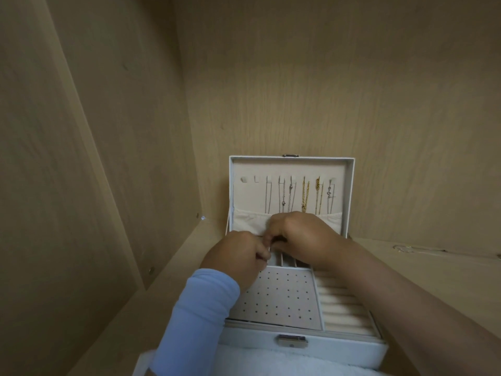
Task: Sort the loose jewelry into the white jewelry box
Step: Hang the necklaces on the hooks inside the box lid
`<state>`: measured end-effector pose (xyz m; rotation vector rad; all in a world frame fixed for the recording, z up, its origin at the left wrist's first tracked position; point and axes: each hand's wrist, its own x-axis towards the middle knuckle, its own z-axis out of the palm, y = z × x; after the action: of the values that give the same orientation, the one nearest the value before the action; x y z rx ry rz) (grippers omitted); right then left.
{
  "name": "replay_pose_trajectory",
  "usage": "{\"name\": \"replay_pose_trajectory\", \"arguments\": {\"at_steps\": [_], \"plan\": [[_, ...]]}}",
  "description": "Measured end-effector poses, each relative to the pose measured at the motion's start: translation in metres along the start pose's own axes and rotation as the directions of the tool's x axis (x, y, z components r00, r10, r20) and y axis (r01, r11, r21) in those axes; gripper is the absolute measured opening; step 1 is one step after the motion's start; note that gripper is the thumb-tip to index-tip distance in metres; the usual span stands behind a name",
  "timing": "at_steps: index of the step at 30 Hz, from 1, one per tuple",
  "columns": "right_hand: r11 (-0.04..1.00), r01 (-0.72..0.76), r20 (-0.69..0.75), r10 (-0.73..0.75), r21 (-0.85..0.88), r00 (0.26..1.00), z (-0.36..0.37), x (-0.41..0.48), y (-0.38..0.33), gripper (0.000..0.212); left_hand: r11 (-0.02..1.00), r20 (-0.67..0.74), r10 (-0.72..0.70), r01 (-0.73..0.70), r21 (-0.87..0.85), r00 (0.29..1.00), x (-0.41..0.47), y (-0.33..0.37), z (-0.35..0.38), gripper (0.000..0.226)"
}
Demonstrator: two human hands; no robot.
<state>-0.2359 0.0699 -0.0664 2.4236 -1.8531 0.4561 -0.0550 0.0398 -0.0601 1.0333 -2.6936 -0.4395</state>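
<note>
Over the rear slots (pixel 287 260) of the white jewelry box (pixel 303 348) on the shelf (pixel 433 270), our left hand (pixel 238 257) and right hand (pixel 301 238) pinch with curled fingers (pixel 264 255) a tiny piece (pixel 269 249) we cannot identify, so we should lower it steadily into one slot.

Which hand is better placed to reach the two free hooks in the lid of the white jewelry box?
Probably the left hand: it lies straight below the two free hooks in the lid of the white jewelry box. The right hand lies below the gold chains and would have to cross over.
</note>
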Motion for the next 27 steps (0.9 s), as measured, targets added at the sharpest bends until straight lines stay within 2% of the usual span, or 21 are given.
{"name": "replay_pose_trajectory", "arguments": {"at_steps": [8, 13, 19, 24, 27], "plan": [[0.988, 0.083, 0.032, -0.079, -0.129, 0.996, -0.004, 0.005, -0.005, 0.022, 0.992, -0.036, -0.043, 0.038, -0.119, 0.998, -0.001, -0.001, 0.001, 0.021], [0.995, -0.051, 0.001, 0.051, -0.087, 0.999, -0.006, 0.008, -0.008, 0.016, 0.98, -0.082, -0.076, 0.059, -0.192, 0.994, 0.003, -0.003, 0.005, 0.018], [0.985, -0.163, -0.035, 0.161, -0.05, 0.986, 0.0, 0.005, -0.011, 0.012, 0.982, -0.053, -0.062, 0.052, -0.183, 0.997, 0.002, -0.003, 0.005, 0.017], [0.981, -0.189, -0.061, 0.191, 0.035, 0.98, -0.001, -0.007, -0.007, 0.024, 0.988, -0.075, -0.036, 0.024, -0.155, 0.997, -0.003, -0.005, 0.004, 0.017], [0.99, -0.134, -0.075, 0.137, 0.04, 0.988, 0.003, -0.014, -0.008, 0.036, 0.995, -0.137, -0.006, -0.007, -0.096, 0.99, -0.002, -0.005, 0.003, 0.018]]}}
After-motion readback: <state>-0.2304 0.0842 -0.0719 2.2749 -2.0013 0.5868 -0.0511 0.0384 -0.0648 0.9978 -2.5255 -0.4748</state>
